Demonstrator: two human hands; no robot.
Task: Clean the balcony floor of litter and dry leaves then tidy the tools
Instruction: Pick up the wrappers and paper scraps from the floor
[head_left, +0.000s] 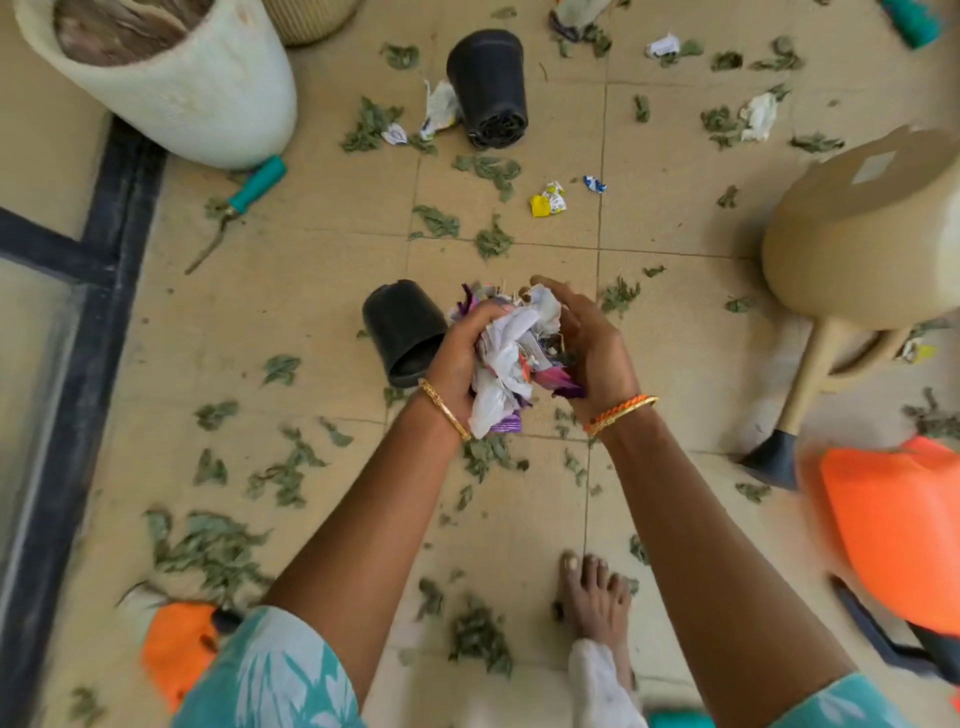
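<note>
A crumpled bundle of wrappers and paper litter (511, 358) sits between both hands above the tiled floor (322, 291). My left hand (460, 358) grips its left side with curled fingers. My right hand (592, 353) cups its right side. Dry green leaves (208, 545) lie scattered all over the floor. More litter lies farther off: a yellow wrapper (548, 200), a small blue scrap (594, 183) and white scraps (440, 109). A teal-handled garden tool (244, 200) lies by the white planter.
Two black pots lie tipped over, one by my left hand (402, 332), one farther back (488, 85). A big white planter (171, 78) stands at the back left, a beige stool (857, 234) on the right, an orange object (898, 530) at lower right. My bare foot (595, 597) is below.
</note>
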